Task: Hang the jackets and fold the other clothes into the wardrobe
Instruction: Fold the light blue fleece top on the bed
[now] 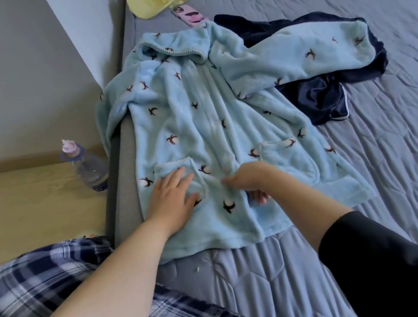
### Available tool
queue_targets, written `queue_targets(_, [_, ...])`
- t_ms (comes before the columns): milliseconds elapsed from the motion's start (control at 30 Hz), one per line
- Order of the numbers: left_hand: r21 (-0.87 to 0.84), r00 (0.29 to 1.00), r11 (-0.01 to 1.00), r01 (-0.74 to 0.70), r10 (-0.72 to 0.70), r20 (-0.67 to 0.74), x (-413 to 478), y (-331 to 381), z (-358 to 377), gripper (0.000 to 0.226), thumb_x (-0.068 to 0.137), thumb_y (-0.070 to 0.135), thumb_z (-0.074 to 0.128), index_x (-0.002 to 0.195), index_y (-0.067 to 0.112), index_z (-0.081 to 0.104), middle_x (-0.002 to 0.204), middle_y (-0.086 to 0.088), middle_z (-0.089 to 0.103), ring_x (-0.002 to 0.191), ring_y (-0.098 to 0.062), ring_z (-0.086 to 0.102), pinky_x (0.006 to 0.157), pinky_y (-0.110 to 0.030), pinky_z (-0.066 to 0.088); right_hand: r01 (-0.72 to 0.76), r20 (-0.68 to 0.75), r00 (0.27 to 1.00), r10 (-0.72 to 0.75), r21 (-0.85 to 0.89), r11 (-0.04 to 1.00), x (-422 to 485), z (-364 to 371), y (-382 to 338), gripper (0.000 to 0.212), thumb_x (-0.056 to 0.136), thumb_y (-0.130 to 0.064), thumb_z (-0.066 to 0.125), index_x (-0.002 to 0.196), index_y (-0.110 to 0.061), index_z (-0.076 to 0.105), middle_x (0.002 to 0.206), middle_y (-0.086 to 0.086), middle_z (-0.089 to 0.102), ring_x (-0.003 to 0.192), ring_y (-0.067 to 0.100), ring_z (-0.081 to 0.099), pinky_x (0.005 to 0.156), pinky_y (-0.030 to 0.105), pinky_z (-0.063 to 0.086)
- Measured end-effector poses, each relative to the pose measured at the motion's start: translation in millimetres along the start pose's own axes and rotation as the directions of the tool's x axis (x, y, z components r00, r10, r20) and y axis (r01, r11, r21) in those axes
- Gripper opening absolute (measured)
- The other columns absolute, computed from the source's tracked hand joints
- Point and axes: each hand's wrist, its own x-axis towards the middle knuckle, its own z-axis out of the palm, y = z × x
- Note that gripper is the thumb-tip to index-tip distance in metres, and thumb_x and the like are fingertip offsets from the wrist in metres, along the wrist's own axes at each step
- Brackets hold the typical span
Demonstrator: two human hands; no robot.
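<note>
While the pale blue fleece robe with a dark bird print (204,120) lies spread front-up on the grey quilted bed (397,153), the left hand (174,195) presses flat on its pocket, probably smoothing it; the right hand (248,179) pinches the front edge.

Soft, even daylight fills the scene, moderately bright and cool in tone, with no glare and no hard highlights. Shadows are faint: a thin one lies under the left hand (172,197) on the fleece robe (204,120). Both hands are slightly smeared by motion blur, the right hand (248,179) more so. The wide-angle lens bends the bed (408,137) edge and stretches the corners.
</note>
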Motion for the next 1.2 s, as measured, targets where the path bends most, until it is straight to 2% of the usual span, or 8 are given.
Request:
queue_targets(100, [0.037,0.996,0.997,0.067,-0.065,-0.054,2.0,0.7,-0.2,0.054,0.096,0.037,0.045,0.147,0.021,0.034,0.159,-0.002,0.017,0.146,-0.019,0.010,0.117,-0.045,0.014,-0.016,0.248,0.969,0.011,0.016,1.000,0.9,17.6,9.7,0.066,0.089,-0.060,0.049,0.090,0.006,0.055,0.051,0.015,0.065,0.049,0.025,0.068,0.044,0.027,0.052])
queue_targets(333, [0.077,0.939,0.938,-0.339,0.342,-0.035,-2.0,35.3,7.7,0.051,0.091,0.029,0.051,0.140,0.015,0.045,0.149,-0.008,0.036,0.143,-0.024,0.021,0.115,-0.044,0.012,0.209,-0.216,0.967,-0.136,0.363,0.908,13.3,24.4,36.5,0.027,0.085,-0.002,0.036,0.079,-0.003,0.063,0.054,0.011,0.065,0.044,0.021,0.063,0.043,0.028,0.053])
queue_targets(533, [0.092,0.924,0.924,-0.372,0.360,0.125,-7.2,46.2,16.8,0.057,0.095,0.042,0.042,0.146,0.021,0.032,0.154,-0.001,0.026,0.144,-0.016,0.011,0.115,-0.036,0.001,0.117,-0.313,0.940,-0.137,-0.080,0.990,13.1,23.4,28.2,0.036,0.084,-0.043,0.058,0.064,-0.015,0.049,0.062,0.000,0.057,0.054,0.014,0.051,0.047,0.027,0.037])
queue_targets(633, [0.120,0.921,0.924,-0.362,0.334,0.200,-8.9,42.4,16.6,0.063,0.094,0.041,0.043,0.151,0.026,0.020,0.158,0.001,0.017,0.145,-0.016,0.006,0.116,-0.039,0.001,0.044,-0.259,0.960,-0.102,-0.220,0.974,10.7,19.4,24.7,0.029,0.085,-0.039,0.056,0.076,-0.014,0.045,0.069,-0.002,0.049,0.062,0.018,0.049,0.052,0.028,0.038])
queue_targets(767, [0.159,0.903,0.898,-0.409,0.374,0.211,-9.3,47.6,16.0,0.063,0.095,0.037,0.038,0.152,0.030,0.013,0.161,0.000,0.004,0.147,-0.020,0.000,0.116,-0.046,0.001,0.031,-0.048,0.998,-0.036,-0.101,0.994,0.2,-13.4,22.5,0.013,0.084,-0.008,0.041,0.079,-0.002,0.050,0.049,0.011,0.062,0.041,0.021,0.060,0.045,0.028,0.052])
queue_targets(900, [0.191,0.830,0.812,-0.552,0.513,0.221,-13.2,69.9,23.2,0.061,0.093,0.038,0.040,0.150,0.027,0.024,0.160,-0.008,0.012,0.146,-0.028,0.010,0.114,-0.043,0.011,0.088,-0.101,0.989,-0.106,-0.165,0.982,-21.0,-51.3,24.2,0.023,0.082,-0.015,0.040,0.087,0.001,0.055,0.052,0.014,0.063,0.048,0.024,0.063,0.057,0.030,0.054])
queue_targets(1033, [0.115,0.807,0.818,-0.563,0.516,0.286,-18.5,74.9,27.1,0.064,0.091,0.044,0.045,0.150,0.029,0.026,0.161,-0.002,0.011,0.146,-0.031,0.009,0.115,-0.041,0.011,0.143,-0.014,0.987,-0.161,-0.391,0.909,-37.1,-40.9,14.6,0.022,0.081,-0.019,0.047,0.068,-0.003,0.055,0.052,0.007,0.059,0.044,0.019,0.055,0.048,0.024,0.043])
queue_targets(1200, [0.199,0.760,0.735,-0.648,0.606,0.235,-19.7,72.6,15.5,0.063,0.066,0.050,0.067,0.119,0.015,0.062,0.135,-0.012,0.051,0.117,-0.033,0.050,0.091,-0.042,0.043,0.130,-0.006,0.989,-0.149,-0.456,0.881,-29.3,-23.6,21.8,0.025,0.083,-0.026,0.052,0.064,-0.009,0.050,0.048,0.000,0.055,0.042,0.015,0.052,0.048,0.024,0.039])
